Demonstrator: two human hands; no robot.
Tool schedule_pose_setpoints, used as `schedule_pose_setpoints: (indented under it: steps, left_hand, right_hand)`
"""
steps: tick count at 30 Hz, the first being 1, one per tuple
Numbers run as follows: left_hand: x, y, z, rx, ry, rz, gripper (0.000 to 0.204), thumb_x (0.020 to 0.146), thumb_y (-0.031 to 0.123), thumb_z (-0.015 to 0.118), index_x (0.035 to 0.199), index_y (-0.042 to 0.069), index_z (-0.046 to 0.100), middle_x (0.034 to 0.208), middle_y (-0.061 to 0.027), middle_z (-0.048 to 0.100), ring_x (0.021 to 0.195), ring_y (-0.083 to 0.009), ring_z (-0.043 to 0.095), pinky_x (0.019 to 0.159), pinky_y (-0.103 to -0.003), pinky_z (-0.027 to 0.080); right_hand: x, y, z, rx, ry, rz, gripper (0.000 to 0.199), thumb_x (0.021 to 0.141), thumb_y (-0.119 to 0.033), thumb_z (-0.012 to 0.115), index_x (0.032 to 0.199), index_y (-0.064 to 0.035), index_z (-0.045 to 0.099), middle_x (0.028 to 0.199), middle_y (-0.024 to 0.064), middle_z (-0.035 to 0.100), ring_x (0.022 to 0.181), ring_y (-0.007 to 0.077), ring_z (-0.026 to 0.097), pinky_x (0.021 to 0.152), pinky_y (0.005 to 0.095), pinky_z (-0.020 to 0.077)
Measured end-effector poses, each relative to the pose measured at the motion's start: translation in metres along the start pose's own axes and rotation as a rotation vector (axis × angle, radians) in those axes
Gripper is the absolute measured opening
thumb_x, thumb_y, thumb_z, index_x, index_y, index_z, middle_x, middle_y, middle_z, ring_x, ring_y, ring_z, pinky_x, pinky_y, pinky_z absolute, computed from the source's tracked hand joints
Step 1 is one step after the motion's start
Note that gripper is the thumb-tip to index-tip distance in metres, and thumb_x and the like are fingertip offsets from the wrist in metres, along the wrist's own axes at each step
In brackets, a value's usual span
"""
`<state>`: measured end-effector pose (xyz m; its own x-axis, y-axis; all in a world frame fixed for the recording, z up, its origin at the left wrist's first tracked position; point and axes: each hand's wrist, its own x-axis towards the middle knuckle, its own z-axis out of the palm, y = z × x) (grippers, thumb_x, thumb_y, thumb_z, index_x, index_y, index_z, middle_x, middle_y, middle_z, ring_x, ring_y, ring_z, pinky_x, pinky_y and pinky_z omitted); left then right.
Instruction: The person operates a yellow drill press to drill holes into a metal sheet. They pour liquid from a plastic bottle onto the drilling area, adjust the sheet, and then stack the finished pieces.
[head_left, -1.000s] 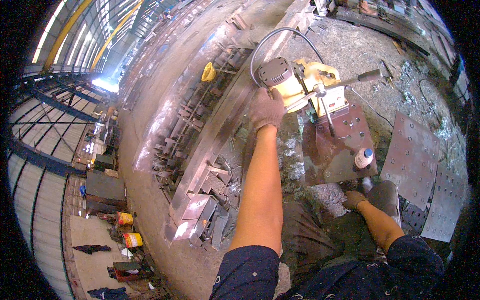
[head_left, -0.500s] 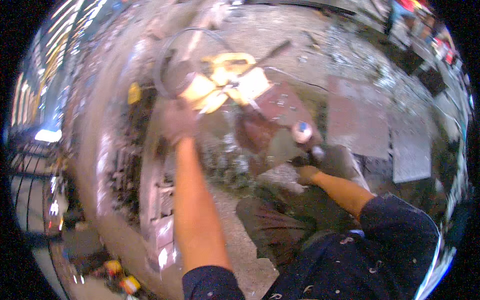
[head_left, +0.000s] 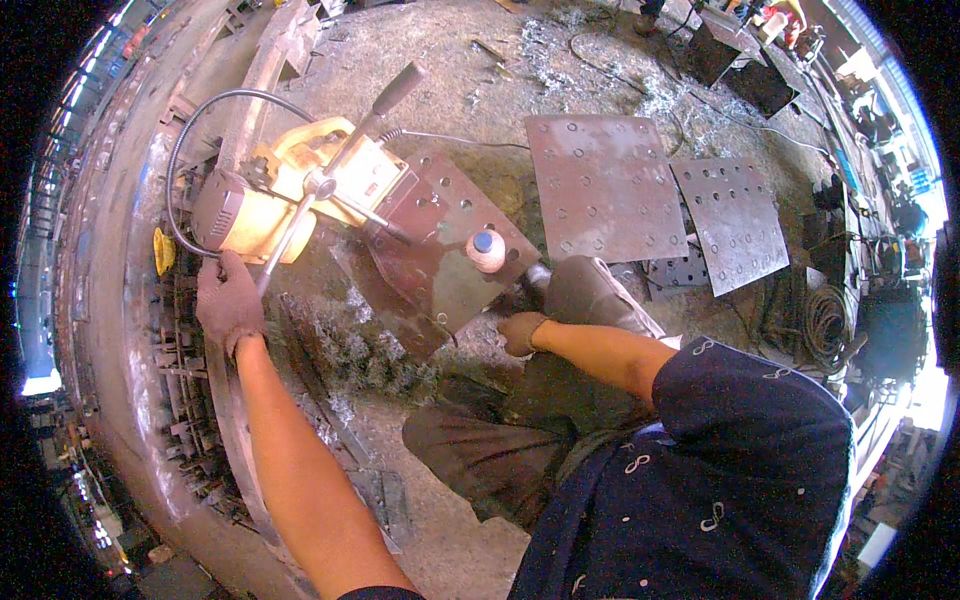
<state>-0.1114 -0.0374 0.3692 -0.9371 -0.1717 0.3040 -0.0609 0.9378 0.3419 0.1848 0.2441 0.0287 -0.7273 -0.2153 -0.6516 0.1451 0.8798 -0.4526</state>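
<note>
A yellow magnetic drill [head_left: 345, 180] with a dark motor cap and spoked feed handles stands tilted at the left, on a brown steel plate [head_left: 430, 215] with rows of holes. My left hand [head_left: 232, 305], in a brown glove, has its fingers curled against the drill's motor housing, beside the end of one feed handle. On the plate stands a pale bottle [head_left: 486, 252] with a blue cap. My gloved right hand [head_left: 522, 333] is closed low by the plate's near edge, beside my bent leg; what its fingers hold, if anything, is hidden.
Two more drilled plates [head_left: 605, 185] [head_left: 735, 220] lie to the right. Metal shavings [head_left: 360, 345] heap below the drill. A long steel beam [head_left: 235, 440] runs along the left. Coiled hose [head_left: 825, 325] lies at the right, and a cable crosses the floor.
The view has swung, so the drill and plates now appear farther left, and the picture is sharper. My left hand remains at the drill's motor end; my right stays near the plate.
</note>
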Motion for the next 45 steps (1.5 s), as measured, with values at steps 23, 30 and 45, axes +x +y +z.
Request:
schedule_pose_setpoints:
  steps: [23, 30, 45]
  left_hand:
    - [0.004, -0.01, 0.007, -0.045, 0.036, 0.004, 0.062, 0.095, 0.061, 0.06, 0.119, 0.007, 0.078, 0.124, -0.0235, 0.075, 0.114, -0.0463, 0.071, 0.099, -0.053, 0.055]
    - [0.001, -0.012, 0.009, -0.049, 0.153, 0.11, 0.05, 0.098, 0.05, 0.059, 0.112, 0.006, 0.078, 0.103, -0.0226, 0.078, 0.095, -0.0449, 0.075, 0.082, -0.053, 0.058]
    - [0.001, -0.014, 0.016, -0.254, 0.201, -0.108, 0.054, 0.098, 0.05, 0.062, 0.107, 0.0, 0.079, 0.104, -0.0214, 0.079, 0.092, -0.0409, 0.076, 0.083, -0.051, 0.058]
  right_hand:
    - [-0.005, -0.012, -0.018, -0.046, -0.054, -0.027, 0.047, 0.088, -0.024, 0.064, 0.129, -0.0022, 0.069, 0.122, 0.026, 0.075, 0.114, 0.0449, 0.072, 0.098, 0.0541, 0.0572]
    - [-0.014, -0.016, -0.025, -0.028, -0.052, -0.011, 0.05, 0.09, -0.029, 0.065, 0.133, -0.0037, 0.067, 0.127, 0.0256, 0.073, 0.118, 0.0435, 0.071, 0.1, 0.0541, 0.0562]
    - [-0.001, -0.004, -0.009, -0.019, -0.031, -0.022, 0.049, 0.091, -0.031, 0.065, 0.131, -0.0039, 0.068, 0.129, 0.0245, 0.073, 0.122, 0.0426, 0.069, 0.104, 0.053, 0.0551]
